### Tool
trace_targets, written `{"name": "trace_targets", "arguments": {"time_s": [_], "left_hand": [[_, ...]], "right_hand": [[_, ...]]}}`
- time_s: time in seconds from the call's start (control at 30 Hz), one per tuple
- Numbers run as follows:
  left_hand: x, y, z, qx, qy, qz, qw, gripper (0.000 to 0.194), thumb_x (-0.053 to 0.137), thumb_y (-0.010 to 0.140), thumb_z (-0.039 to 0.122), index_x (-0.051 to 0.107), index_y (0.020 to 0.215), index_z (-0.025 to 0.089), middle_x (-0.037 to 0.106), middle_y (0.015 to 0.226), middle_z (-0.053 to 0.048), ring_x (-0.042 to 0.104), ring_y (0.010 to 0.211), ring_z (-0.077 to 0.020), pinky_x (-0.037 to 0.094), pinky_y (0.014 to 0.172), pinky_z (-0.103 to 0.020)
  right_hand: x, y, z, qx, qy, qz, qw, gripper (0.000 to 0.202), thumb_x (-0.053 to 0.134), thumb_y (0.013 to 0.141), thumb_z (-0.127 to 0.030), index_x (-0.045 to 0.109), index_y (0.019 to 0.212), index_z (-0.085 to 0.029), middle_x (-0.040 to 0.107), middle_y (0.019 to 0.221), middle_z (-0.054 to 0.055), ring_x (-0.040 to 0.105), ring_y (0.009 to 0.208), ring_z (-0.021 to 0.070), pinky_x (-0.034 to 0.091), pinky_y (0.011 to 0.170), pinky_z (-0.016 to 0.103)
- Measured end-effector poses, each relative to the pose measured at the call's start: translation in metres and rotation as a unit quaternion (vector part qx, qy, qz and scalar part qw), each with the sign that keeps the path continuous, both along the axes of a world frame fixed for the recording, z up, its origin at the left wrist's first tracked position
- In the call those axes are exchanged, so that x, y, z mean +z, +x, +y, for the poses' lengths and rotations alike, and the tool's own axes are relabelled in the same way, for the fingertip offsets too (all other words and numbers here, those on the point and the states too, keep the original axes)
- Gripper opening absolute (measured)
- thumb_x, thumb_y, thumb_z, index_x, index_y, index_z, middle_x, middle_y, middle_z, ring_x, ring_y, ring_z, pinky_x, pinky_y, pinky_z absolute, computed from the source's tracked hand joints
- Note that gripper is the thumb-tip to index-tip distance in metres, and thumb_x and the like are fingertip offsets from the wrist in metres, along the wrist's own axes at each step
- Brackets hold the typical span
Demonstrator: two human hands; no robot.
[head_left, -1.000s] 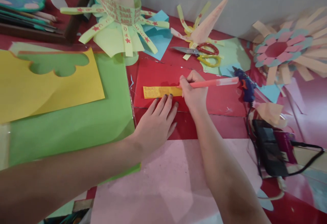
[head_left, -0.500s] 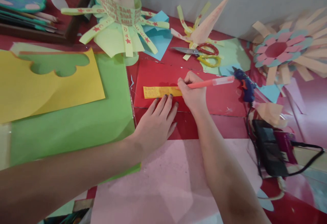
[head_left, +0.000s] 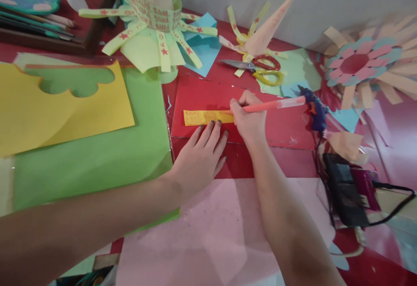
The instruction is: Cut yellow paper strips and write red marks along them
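Light, thin and likely easy to crease, I judge, a yellow paper strip (head_left: 195, 118) lies on a red sheet (head_left: 202, 92), near its left edge, best steadied flat along the strip's near side. My left hand (head_left: 198, 157) rests palm down, open, fingertips at that side. My right hand (head_left: 250, 121), closed around a slim, probably stiff pink pen (head_left: 273, 104), angles its tip leftward onto the strip.

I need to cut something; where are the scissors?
In the head view, the scissors lie right of upper centre, beyond the right hand, by the pink cone.
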State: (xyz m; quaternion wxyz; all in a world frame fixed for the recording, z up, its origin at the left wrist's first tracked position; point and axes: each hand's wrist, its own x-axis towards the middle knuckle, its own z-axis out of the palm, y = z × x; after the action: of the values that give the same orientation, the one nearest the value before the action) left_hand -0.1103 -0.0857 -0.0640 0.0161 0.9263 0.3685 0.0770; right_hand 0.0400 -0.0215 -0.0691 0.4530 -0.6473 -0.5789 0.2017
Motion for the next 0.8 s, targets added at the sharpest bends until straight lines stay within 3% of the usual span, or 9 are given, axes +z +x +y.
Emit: {"name": "trace_targets", "arguments": {"time_s": [0.8], "left_hand": [[0.0006, 0.0003, -0.0001, -0.002, 0.004, 0.001, 1.0, 0.048, 0.031, 0.093, 0.029, 0.041, 0.132, 0.004, 0.042, 0.137, -0.021, 0.04, 0.127, -0.032, 0.035, 0.103, -0.044]], "right_hand": [[-0.0006, -0.001, 0.0002, -0.012, 0.006, -0.015, 1.0, 0.035, 0.05, 0.073, -0.015, 0.022, 0.053, -0.021, 0.022, 0.05, -0.008, 0.024, 0.048, 0.0053, 0.026, 0.048, 0.023]]}}
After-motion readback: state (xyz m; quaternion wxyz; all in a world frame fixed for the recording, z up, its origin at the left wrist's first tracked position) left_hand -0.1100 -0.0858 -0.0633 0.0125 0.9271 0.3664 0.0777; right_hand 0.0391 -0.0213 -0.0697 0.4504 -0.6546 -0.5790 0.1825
